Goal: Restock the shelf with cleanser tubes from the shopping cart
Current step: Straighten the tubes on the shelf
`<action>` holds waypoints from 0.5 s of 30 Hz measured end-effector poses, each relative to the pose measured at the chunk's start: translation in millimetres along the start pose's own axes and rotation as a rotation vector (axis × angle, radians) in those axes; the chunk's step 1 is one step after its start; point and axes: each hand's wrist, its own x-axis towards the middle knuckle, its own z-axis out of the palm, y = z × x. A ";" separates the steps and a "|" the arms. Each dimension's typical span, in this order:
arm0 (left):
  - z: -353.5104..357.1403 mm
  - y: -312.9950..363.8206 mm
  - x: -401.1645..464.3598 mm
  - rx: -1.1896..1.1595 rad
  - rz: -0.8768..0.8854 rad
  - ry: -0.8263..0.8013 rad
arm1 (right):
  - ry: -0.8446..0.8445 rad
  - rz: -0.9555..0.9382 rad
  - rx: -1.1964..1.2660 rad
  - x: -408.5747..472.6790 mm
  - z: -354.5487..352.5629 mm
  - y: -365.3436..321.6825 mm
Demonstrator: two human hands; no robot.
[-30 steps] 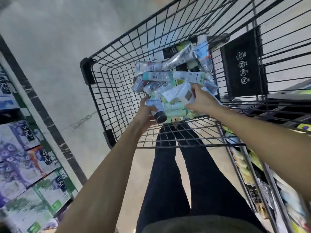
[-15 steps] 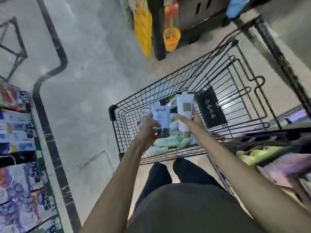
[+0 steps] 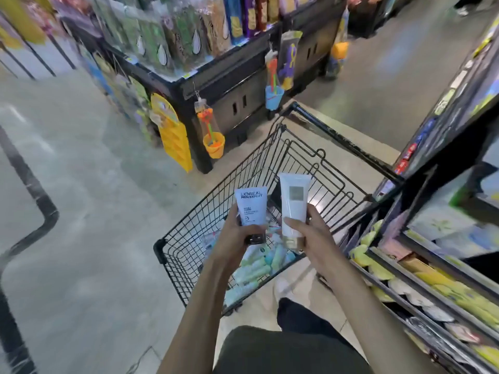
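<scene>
A: Entry. Left hand (image 3: 237, 240) holds the blue tube (image 3: 250, 206) upright, cap down, fingers wrapped round its lower end. Right hand (image 3: 307, 233) holds the white tube (image 3: 293, 205) the same way, thumb across the front near the gold cap. Both grips are full, one tube each.

B: Position of the tubes?

A: Both are raised above the cart (image 3: 189, 238), clear of its rim. More tubes (image 3: 259, 268) lie piled in the cart bottom. The shelf (image 3: 421, 268) stands close on the person's right, stocked with yellow and pale packs; motion blur hides which row takes cleanser.

B: Step in hand, as you judge it?

A: Carrying the pair from cart to shelf. Restocking looks far from done, given the pile left.

B: Notes on doing it well?

A: Swing both tubes right, above the wire rim, so the caps do not catch on it. Place the white tube first, since that hand is nearer the shelf. Stand each on its cap, label facing the aisle, set flush beside matching stock. The tubes are soft, so squeeze lightly and low, near the cap where the body is stiffer.

B: Risks?

A: A tube set down tilted could knock over its neighbours. The two brands differ, so they probably belong in separate slots; check the shelf tags before letting go.
</scene>
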 end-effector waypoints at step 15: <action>163.9 -37.6 -81.2 0.185 -0.040 -0.418 | 0.515 -0.287 0.289 -210.0 -109.3 7.8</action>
